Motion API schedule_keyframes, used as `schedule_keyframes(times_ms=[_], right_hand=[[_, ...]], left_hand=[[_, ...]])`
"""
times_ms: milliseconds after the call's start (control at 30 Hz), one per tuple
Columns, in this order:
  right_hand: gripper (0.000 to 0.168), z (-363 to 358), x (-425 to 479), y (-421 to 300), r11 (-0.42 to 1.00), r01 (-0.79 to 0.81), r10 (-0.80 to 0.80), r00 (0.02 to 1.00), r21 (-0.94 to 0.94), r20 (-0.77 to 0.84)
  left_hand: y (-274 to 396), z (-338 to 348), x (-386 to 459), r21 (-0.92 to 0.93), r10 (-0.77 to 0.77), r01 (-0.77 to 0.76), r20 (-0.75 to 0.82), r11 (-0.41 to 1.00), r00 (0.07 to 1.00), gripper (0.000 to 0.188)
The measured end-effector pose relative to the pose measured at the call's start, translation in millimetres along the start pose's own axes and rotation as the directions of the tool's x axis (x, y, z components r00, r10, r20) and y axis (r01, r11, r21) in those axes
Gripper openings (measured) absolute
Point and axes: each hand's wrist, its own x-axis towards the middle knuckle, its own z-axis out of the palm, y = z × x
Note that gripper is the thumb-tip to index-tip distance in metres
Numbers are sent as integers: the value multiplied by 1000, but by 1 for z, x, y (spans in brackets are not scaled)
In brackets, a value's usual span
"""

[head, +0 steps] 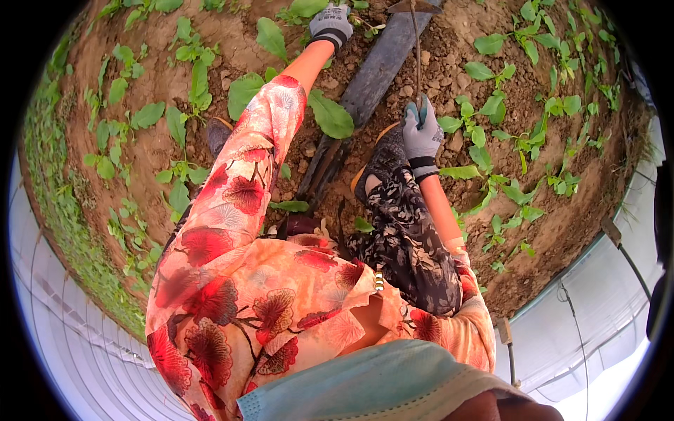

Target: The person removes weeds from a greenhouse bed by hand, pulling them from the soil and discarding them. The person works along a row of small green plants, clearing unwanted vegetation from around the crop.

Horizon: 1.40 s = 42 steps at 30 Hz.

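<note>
My left hand (pixel 330 25), in a grey knit glove with a black cuff, reaches down among leafy green plants at the top of the head view; its fingertips are hidden, so its grasp cannot be told. In my right hand (pixel 423 129), also gloved, is the thin handle (pixel 417 58) of a hoe. The hoe's metal blade (pixel 415 7) lies at the top edge, over a dark flat strip (pixel 376 68) that runs along the soil between my feet. A broad green leaf (pixel 330 114) hangs beside the strip, below my left hand.
Rows of young leafy plants (pixel 492 105) grow in brown soil on the right, with more plants (pixel 118 89) on the left. My shoe (pixel 387 152) stands close by my right hand. Pale plastic sheeting (pixel 595 294) borders the soil at lower right.
</note>
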Motion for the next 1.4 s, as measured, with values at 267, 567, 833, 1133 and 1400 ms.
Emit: schedule_keyframes(times_ms=[267, 567, 833, 1133, 1400], right_hand=[[43, -13, 3, 25, 994, -105, 106, 994, 9, -30], [42, -1, -3, 16, 993, -48, 46, 999, 109, 19], [42, 18, -17, 9, 999, -5, 12, 983, -40, 181], [41, 87, 1, 9, 981, 182, -171, 974, -62, 150], [36, 95, -19, 25, 964, 187, -119, 941, -192, 317]], left_hand=[[67, -35, -34, 89, 110, -125, 156, 988, 982, 33], [53, -6, -40, 105, 97, -112, 137, 988, 986, 28], [18, -34, -102, 8, -17, 15, 241, 1000, 970, 33], [-8, -38, -118, 286, 8, -117, 356, 951, 934, 26], [-1, -42, -122, 231, 47, -113, 274, 966, 960, 30]])
